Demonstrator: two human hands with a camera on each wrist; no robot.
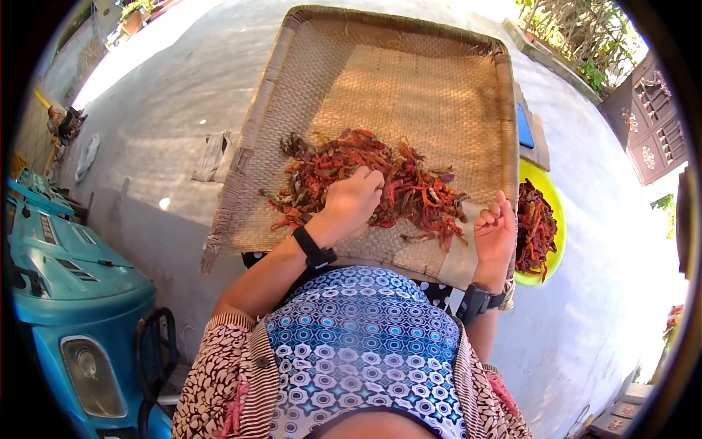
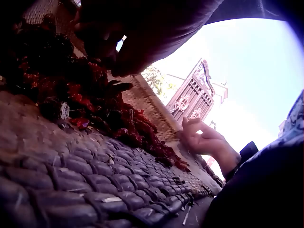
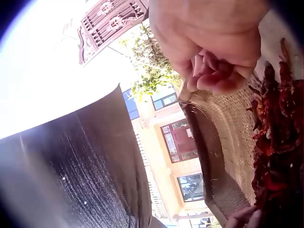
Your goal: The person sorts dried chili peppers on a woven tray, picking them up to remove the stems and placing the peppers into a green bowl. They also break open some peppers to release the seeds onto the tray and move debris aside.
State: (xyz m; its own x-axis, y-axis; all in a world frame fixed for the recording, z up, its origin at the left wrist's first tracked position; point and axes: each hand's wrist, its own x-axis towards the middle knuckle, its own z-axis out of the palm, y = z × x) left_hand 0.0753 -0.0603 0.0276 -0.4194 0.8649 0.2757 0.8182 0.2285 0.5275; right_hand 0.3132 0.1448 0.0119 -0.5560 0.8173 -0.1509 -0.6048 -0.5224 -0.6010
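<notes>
A heap of dried red peppers [image 1: 344, 157] lies on a woven tray [image 1: 409, 88] in front of the person. The left hand [image 1: 355, 199] is at the heap, back up and fingers bent; what its fingertips hold is hidden. In the left wrist view this hand [image 2: 137, 35] is a dark shape above the peppers [image 2: 90, 95]. Over the tray's near right edge, the right hand [image 1: 495, 230] is raised, palm partly up, fingers loosely curled and nothing seen in them. The right wrist view shows the right hand [image 3: 213, 47] beside the peppers [image 3: 280, 142].
A yellow-green basin [image 1: 557, 234] of dark red peppers stands right of the tray, with a blue object [image 1: 524, 126] farther back. A teal vehicle [image 1: 80, 293] is at the left. A plant bed [image 1: 578, 44] and a gate [image 1: 647, 121] are at the back right.
</notes>
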